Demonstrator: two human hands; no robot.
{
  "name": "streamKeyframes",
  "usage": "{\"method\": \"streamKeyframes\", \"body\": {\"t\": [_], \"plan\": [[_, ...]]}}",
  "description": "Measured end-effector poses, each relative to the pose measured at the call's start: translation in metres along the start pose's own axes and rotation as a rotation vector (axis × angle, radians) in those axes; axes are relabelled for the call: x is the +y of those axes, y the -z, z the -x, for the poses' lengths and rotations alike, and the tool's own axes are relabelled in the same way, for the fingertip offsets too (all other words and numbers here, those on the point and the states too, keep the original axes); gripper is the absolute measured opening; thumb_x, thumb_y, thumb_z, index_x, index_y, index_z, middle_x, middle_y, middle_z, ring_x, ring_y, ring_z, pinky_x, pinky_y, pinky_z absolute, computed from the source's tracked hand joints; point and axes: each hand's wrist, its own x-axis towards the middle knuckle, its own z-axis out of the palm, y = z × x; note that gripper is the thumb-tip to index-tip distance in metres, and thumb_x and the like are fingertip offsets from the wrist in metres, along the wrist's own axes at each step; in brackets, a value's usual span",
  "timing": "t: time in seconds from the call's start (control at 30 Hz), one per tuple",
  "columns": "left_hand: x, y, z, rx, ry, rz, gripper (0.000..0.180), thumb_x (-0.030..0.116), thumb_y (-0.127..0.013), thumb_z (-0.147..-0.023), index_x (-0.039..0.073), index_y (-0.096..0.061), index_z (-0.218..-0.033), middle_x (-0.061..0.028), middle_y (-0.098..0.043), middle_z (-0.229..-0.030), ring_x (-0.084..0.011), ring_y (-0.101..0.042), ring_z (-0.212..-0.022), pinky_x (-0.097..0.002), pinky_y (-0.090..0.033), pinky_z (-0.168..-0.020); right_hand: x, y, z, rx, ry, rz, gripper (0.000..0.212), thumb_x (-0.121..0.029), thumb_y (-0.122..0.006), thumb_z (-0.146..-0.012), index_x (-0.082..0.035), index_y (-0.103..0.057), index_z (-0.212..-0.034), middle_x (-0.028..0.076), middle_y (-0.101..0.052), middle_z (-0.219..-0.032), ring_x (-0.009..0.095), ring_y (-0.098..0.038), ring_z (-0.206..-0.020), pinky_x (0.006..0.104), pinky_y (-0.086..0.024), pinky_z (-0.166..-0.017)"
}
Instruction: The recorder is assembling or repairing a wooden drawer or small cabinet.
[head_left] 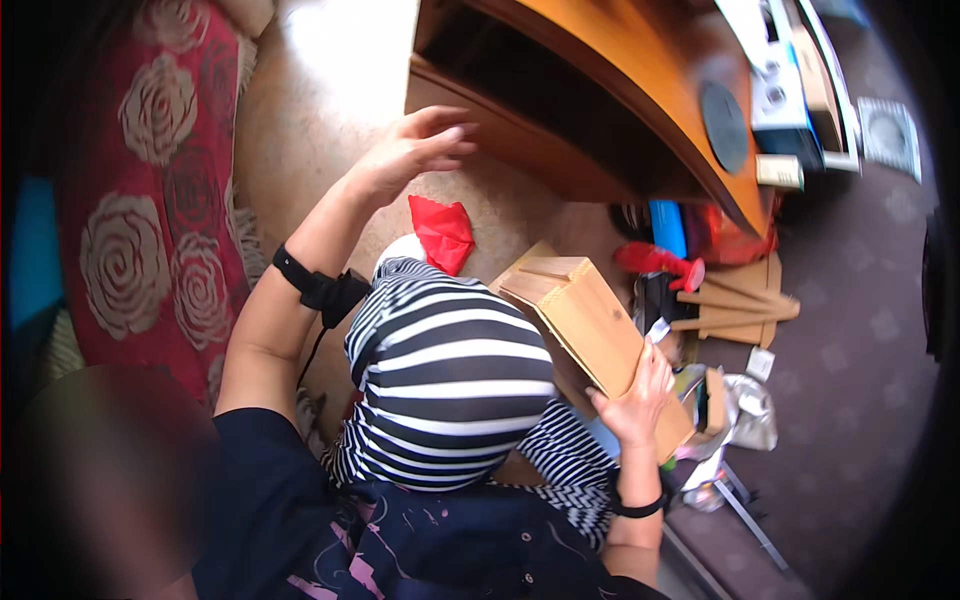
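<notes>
My left hand (418,150) is raised over the floor beside the wooden desk, its fingers loosely bent and apart with nothing in them. Slightly blurred, it hangs above a crumpled red piece (442,236) that looks like cloth or thin plastic, lying by my foot. With my right hand (638,395) I grip the edge of a light wooden box (592,312), thumb on one side and fingers on the other. The box is tilted next to my knee in black-and-white striped trousers (450,375). Its inside is mostly hidden.
A brown wooden desk or cabinet (600,60) stands ahead, with boxes (785,100) at its right. Along the left runs a red rose-patterned cover (130,200). On the right lie a red object (655,262), wooden pieces (745,305), a clear plastic bag (750,412) and other clutter.
</notes>
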Motion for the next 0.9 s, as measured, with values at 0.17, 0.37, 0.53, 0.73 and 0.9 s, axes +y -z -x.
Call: {"method": "streamKeyframes", "body": {"t": [0.17,0.37,0.53,0.73,0.9], "plan": [[0.051,-0.003,-0.012,-0.037,-0.331,0.199,0.055,0.035,-0.048,-0.096,0.001,-0.034,-0.138,-0.0196,-0.047,-0.131,-0.026,-0.054,-0.117,-0.0328,-0.048,-0.092,-0.004,-0.009,-0.009,-0.003,-0.022,0.063,0.106,-0.028,-0.082,-0.043,0.001,-0.036,-0.134,0.021,-0.046,-0.121,0.038,-0.043,-0.112,0.047,-0.033,-0.097],[0.094,0.009,-0.04,-0.174,-0.451,0.432,0.068,0.056,-0.05,-0.086,0.004,-0.044,-0.129,-0.0157,-0.055,-0.121,-0.025,-0.055,-0.11,-0.0366,-0.046,-0.091,-0.003,-0.015,-0.019,-0.038,-0.029,0.079,0.105,-0.028,-0.083,-0.044,0.001,-0.037,-0.133,0.022,-0.045,-0.123,0.038,-0.043,-0.113,0.0479,-0.032,-0.097],[0.117,-0.008,-0.032,-0.15,-0.563,0.472,0.081,0.063,-0.059,-0.078,0.0,-0.044,-0.127,-0.0128,-0.057,-0.116,-0.0243,-0.055,-0.104,-0.0424,-0.043,-0.094,-0.007,-0.023,-0.021,-0.037,-0.009,0.09,0.107,-0.028,-0.084,-0.044,0.001,-0.036,-0.134,0.022,-0.045,-0.123,0.038,-0.043,-0.112,0.0481,-0.032,-0.097],[0.13,-0.019,-0.009,-0.014,-0.623,0.573,0.031,0.024,-0.061,-0.092,-0.003,-0.059,-0.107,-0.006,-0.063,-0.1,-0.0105,-0.058,-0.091,-0.0206,-0.046,-0.081,-0.012,-0.029,-0.018,-0.054,0.086,0.144,0.103,-0.026,-0.084,-0.047,0.002,-0.036,-0.134,0.02,-0.046,-0.119,0.037,-0.045,-0.108,0.0465,-0.033,-0.095],[0.146,0.036,0.028,-0.299,-0.636,0.123,0.028,0.023,-0.059,-0.093,0.0,-0.061,-0.108,-0.0026,-0.058,-0.085,-0.0042,-0.05,-0.071,-0.0188,-0.043,-0.063,-0.014,-0.036,-0.025,-0.104,0.095,0.127,0.102,-0.022,-0.083,-0.047,0.002,-0.036,-0.134,0.02,-0.046,-0.118,0.037,-0.045,-0.107,0.046,-0.033,-0.095]]}}
